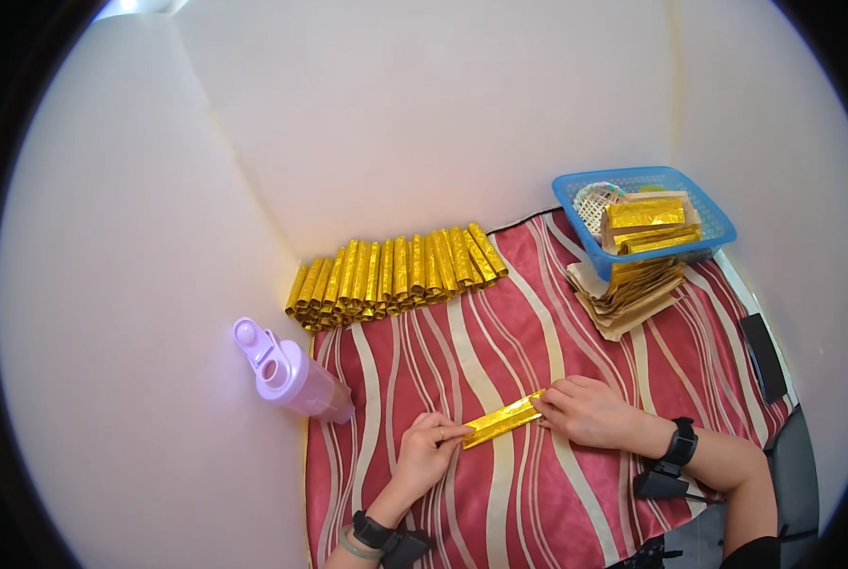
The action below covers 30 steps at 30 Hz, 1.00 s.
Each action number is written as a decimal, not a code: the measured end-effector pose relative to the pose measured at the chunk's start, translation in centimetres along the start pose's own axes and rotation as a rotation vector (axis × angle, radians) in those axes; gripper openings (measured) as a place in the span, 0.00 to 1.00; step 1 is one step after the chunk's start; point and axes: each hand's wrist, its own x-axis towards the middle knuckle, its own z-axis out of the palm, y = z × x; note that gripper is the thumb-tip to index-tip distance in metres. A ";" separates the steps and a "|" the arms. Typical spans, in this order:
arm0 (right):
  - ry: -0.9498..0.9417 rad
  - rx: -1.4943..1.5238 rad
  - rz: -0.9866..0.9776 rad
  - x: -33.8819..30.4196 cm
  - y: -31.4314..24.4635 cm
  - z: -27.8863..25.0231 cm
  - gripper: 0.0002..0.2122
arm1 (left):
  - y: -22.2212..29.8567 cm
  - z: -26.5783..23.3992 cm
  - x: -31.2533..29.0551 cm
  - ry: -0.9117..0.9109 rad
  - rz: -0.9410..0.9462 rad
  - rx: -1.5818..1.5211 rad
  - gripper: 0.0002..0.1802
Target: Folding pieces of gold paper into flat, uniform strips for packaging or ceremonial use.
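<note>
A folded strip of shiny gold foil paper (502, 420) lies slantwise on the striped cloth, held at both ends. My left hand (428, 448) pinches its left end between thumb and fingers. On its right end, my right hand (590, 412) is closed, with fingers bent over the edge. Beyond them, a long pile of rolled gold paper tubes (395, 270) lies side by side in layers near the back wall. Right of that pile, a loose stack of brown-backed gold paper sheets (628, 303) rests in front of the basket.
A blue plastic basket (715, 214) at the back right holds more gold paper and a small woven item (595, 206). A lilac shaker bottle (296, 379) with its cap flipped up stands at the left. A flat black object (763, 358) lies along the right edge. Pale walls enclose the table.
</note>
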 end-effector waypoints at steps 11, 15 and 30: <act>0.003 -0.014 -0.028 0.2 0.4 0.3 0.09 | 1.5 -0.9 0.0 0.013 0.300 0.269 0.08; 0.027 0.019 -0.002 0.7 1.2 0.4 0.05 | 1.4 -0.8 0.1 0.032 0.291 0.290 0.06; -0.012 0.538 0.368 2.0 3.1 1.1 0.05 | 0.6 -0.5 1.2 0.024 -0.059 0.156 0.08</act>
